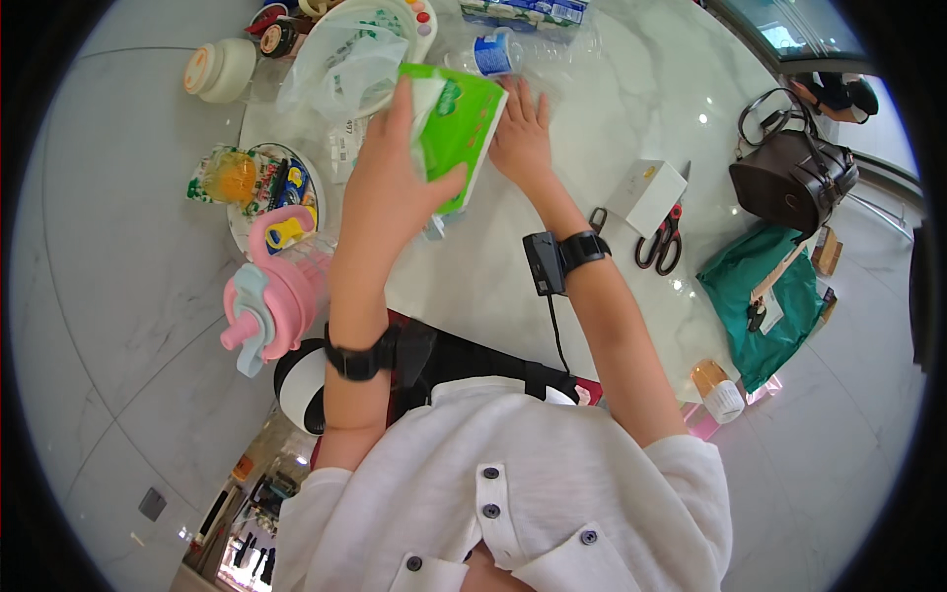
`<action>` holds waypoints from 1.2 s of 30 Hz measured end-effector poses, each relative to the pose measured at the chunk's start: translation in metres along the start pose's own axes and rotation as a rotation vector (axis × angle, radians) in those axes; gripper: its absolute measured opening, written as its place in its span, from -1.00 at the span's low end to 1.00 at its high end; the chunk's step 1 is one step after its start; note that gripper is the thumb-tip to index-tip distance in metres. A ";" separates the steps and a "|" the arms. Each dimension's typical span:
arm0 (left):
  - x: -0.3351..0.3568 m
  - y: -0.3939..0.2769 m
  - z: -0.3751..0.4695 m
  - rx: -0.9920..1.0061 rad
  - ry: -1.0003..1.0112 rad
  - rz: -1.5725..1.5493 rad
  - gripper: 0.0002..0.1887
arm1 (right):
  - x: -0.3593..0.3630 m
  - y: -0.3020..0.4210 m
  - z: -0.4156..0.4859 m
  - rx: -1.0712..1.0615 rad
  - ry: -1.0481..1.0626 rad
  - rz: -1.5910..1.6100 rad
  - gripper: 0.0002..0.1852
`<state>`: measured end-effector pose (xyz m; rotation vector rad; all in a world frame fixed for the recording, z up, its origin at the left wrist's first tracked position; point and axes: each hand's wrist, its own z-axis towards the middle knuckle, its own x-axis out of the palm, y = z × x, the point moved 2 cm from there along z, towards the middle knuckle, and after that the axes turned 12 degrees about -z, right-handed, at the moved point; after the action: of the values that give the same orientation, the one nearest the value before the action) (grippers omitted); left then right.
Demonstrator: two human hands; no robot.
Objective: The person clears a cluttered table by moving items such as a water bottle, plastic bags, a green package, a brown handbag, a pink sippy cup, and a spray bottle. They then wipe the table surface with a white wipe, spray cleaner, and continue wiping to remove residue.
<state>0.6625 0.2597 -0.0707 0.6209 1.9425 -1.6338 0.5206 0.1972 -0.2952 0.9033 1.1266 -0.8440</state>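
My left hand (pixel 392 177) grips a bright green soft pack of tissues (pixel 462 126), thumb on the near side and fingers on the far side, with a white tissue at its opening. My right hand (pixel 522 133) lies palm down on the marble-look table (pixel 481 274), fingers spread, beside the pack's right edge. Just beyond its fingertips a clear plastic bottle with a blue label (pixel 494 53) lies on its side. Left of the pack a clear plastic bag (pixel 348 66) sits in a white basin (pixel 425 44). Part of a white label with print (pixel 344 148) shows below the basin.
At the right are a white box (pixel 647 196), black-and-red scissors (pixel 660 248), a brown handbag (pixel 792 177) and a green bag (pixel 766 296). A pink-lidded bottle (pixel 277 303) and a plate of packets (pixel 314 185) stand left. Another person (pixel 836 96) is partly visible at the upper right.
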 end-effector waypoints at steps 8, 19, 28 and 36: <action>0.043 0.004 0.060 -0.024 0.213 0.175 0.17 | -0.019 -0.029 -0.057 0.259 -0.002 -0.011 -0.25; 0.082 0.057 0.088 -0.279 0.249 0.307 0.24 | -0.012 -0.029 -0.063 0.378 0.100 -0.070 -0.20; 0.077 0.056 0.092 -0.266 0.189 0.500 0.17 | -0.012 -0.030 -0.062 0.351 0.083 -0.075 -0.19; 0.153 0.007 0.104 0.497 0.084 0.382 -0.35 | 0.001 -0.041 -0.066 0.301 0.093 -0.045 -0.18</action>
<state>0.5614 0.1608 -0.1892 1.1867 1.3489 -1.8549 0.4599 0.2409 -0.3146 1.1790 1.1207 -1.0361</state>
